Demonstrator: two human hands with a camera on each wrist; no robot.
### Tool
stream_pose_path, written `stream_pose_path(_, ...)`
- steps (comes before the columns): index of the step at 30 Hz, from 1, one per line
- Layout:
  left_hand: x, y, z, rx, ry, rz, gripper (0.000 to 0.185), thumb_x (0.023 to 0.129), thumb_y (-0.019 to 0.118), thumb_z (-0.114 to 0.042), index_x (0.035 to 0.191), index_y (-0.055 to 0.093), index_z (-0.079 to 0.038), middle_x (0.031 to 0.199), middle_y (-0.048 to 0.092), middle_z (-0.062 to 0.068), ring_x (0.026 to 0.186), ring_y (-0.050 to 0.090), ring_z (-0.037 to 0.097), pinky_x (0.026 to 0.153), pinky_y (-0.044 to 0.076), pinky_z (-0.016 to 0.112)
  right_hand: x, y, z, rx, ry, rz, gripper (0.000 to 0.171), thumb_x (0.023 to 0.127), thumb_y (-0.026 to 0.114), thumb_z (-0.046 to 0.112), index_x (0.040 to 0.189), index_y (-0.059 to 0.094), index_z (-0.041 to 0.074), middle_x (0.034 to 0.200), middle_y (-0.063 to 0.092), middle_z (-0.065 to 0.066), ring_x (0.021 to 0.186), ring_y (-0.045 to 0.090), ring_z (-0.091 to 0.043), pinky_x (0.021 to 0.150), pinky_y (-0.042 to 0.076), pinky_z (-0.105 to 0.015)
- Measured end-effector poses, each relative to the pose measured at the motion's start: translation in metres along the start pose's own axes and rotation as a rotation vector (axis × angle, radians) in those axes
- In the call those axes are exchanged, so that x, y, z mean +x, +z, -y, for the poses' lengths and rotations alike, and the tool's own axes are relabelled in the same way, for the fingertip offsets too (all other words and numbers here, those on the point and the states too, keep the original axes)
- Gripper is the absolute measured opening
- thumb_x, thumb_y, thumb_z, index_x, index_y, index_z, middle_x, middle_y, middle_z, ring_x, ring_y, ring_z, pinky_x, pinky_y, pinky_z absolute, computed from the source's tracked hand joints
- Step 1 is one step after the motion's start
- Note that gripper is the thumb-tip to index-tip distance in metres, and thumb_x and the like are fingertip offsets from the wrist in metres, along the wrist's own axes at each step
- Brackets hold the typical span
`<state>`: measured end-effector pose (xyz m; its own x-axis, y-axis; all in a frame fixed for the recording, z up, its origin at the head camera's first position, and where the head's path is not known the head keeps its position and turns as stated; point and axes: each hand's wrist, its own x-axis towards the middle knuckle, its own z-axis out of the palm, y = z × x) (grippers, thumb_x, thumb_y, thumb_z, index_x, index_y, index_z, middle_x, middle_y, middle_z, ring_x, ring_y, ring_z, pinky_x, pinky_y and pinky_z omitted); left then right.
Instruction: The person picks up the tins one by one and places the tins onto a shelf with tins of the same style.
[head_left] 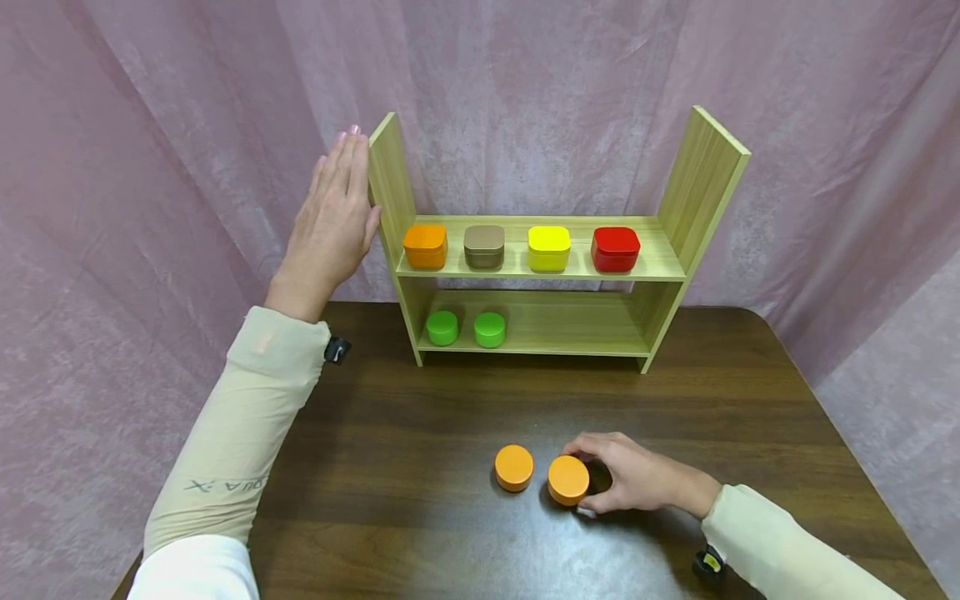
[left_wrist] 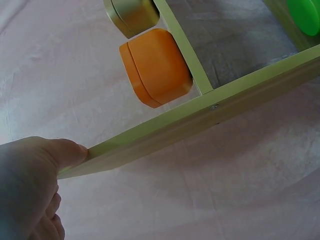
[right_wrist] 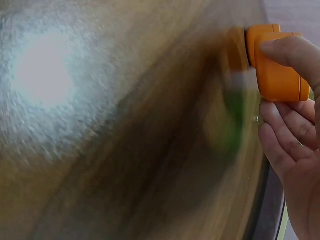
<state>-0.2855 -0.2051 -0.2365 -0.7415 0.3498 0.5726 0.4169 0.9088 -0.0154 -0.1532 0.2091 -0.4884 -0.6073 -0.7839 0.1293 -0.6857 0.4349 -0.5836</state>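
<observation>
My right hand holds a round orange tin by its side, thumb on the near side and fingers on the far side. In the right wrist view the thumb lies on that orange tin. Just left of it on the table is a second round orange tin. My left hand lies against the outer face of the left side panel of a wooden shelf, fingers straight. The left wrist view shows its thumb on the panel's edge.
On the upper board sit squarish orange, brown, yellow and red tins. Two round green tins sit at the left of the lower board. The shelf stands at the back of the dark wooden table, before a pink curtain.
</observation>
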Motion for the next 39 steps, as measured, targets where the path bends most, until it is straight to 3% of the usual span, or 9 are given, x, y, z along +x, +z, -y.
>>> stream_pose_path(10,0.000,-0.003,-0.003,0.074,0.009,0.006,0.081,0.107,0.059,-0.013,0.167,0.008,0.005,0.178,0.009,0.021,0.166,0.013,0.036,0.136,0.013,0.051,0.007,-0.016,-0.004,-0.034,0.005,-0.029,0.054,0.083,0.091,0.024,0.129,0.065,0.015,0.121,0.072,0.007,0.110,0.069,-0.009,0.097,0.062,-0.035)
stream_pose_path(23,0.003,-0.005,-0.006,0.100,0.004,0.010,0.082,0.106,0.059,-0.014,0.168,0.007,0.004,0.178,0.007,0.019,0.166,0.012,0.036,0.136,0.012,0.050,0.027,-0.043,-0.009,-0.079,0.024,-0.101,0.057,0.079,0.094,0.024,0.127,0.066,0.013,0.120,0.073,0.006,0.106,0.069,-0.010,0.095,0.062,-0.037)
stream_pose_path(34,0.004,-0.005,-0.008,0.142,0.027,-0.024,0.077,0.105,0.059,-0.011,0.166,0.016,0.006,0.177,0.013,0.021,0.166,0.015,0.037,0.136,0.015,0.051,0.051,-0.057,-0.017,-0.078,0.096,-0.111,0.055,0.081,0.092,0.025,0.128,0.067,0.009,0.119,0.074,0.001,0.105,0.069,-0.016,0.096,0.061,-0.040)
stream_pose_path(39,0.002,-0.005,-0.009,0.150,0.025,-0.005,0.076,0.105,0.057,-0.011,0.166,0.015,0.007,0.178,0.010,0.020,0.166,0.014,0.036,0.136,0.016,0.050,0.064,-0.063,-0.023,-0.081,0.129,-0.144,0.054,0.081,0.091,0.025,0.127,0.067,0.009,0.116,0.075,0.002,0.103,0.069,-0.015,0.095,0.060,-0.040)
